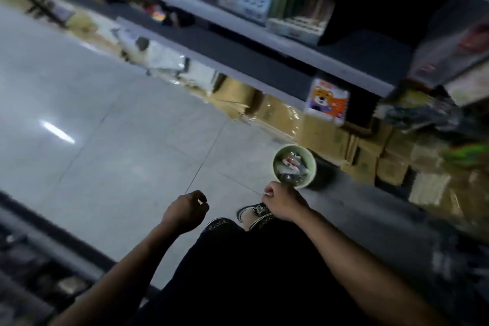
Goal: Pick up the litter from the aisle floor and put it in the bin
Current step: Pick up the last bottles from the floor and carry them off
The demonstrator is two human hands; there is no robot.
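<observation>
Litter: small white scraps, likely light, limp paper; pinch anywhere. Left hand (185, 210) curled round one scrap (200, 201); right hand (281, 202) pinching another (267, 194) beside bin (312, 167).

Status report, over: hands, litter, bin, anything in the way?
Left hand closed on a small white scrap. Right hand closed on another white bit, just short of the bin. Bin already holds litter. Nothing between hands and bin.
</observation>
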